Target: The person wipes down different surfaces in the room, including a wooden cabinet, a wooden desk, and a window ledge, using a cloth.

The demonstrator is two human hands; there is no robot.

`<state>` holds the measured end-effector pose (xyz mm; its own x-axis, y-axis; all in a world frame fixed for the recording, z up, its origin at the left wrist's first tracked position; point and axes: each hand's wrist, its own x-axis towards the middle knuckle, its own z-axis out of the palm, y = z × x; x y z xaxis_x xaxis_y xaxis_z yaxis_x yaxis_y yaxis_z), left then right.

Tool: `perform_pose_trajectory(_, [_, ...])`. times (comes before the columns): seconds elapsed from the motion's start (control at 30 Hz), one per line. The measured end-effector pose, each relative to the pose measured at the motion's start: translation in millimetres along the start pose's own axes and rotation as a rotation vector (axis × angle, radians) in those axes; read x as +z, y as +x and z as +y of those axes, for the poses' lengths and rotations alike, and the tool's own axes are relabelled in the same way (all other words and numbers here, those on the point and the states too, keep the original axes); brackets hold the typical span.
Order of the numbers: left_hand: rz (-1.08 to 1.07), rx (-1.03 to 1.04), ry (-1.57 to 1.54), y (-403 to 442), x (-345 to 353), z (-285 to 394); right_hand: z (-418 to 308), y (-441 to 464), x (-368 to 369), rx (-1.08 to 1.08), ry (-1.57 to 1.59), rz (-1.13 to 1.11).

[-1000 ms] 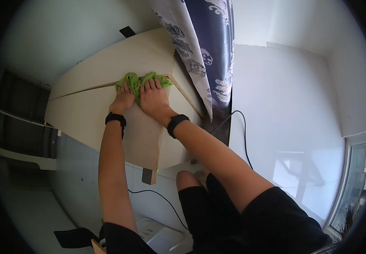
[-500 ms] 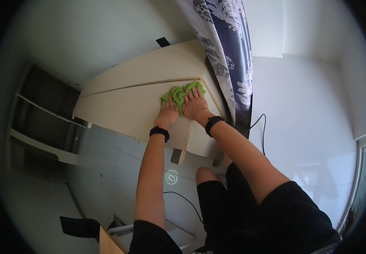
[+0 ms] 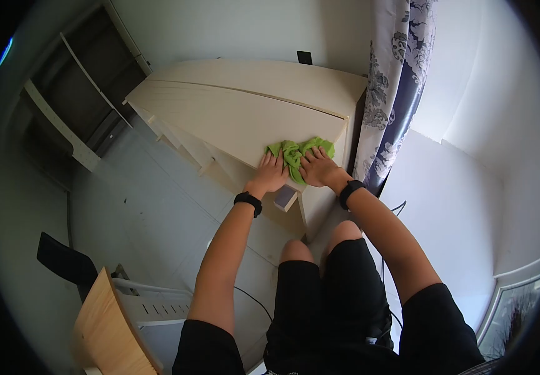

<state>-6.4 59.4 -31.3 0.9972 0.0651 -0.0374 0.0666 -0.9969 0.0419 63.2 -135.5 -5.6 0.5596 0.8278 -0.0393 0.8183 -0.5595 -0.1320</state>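
A crumpled green cloth (image 3: 293, 154) lies on the pale top of a long low cabinet (image 3: 245, 115), close to its near end. My left hand (image 3: 270, 173) rests on the cloth's left part, fingers stretched forward. On the cloth's right part, my right hand (image 3: 321, 167) presses down with its fingers spread. Both palms face downward, and neither hand's fingers are wrapped round the cloth. Each wrist wears a black band. Just below the hands, a small grey-faced block (image 3: 285, 198) juts from the cabinet's near edge.
A patterned curtain (image 3: 390, 94) hangs right of the cabinet. A wooden board edge (image 3: 110, 325) and a white slotted chair-like frame (image 3: 154, 309) stand at lower left. A dark cable (image 3: 254, 300) crosses the tiled floor. Dark open shelving (image 3: 88, 75) is at far left.
Both hands and the green cloth have slid over the cabinet top toward its near edge. The camera view has turned, so the cabinet and curtain appear farther right.
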Motion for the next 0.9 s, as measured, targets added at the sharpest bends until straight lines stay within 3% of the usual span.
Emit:
perform_pose_trajectory(0.37, [0.005, -0.439, -0.163, -0.6, -23.0, -75.7, -35.2, 98.1, -35.4, -0.025, -0.069, -0.324])
perform_pose_trajectory(0.9, [-0.016, -0.596, -0.17, 53.2, -30.8, -192.2, -58.0, 279.6, -67.1, 0.052, -0.228, -0.455])
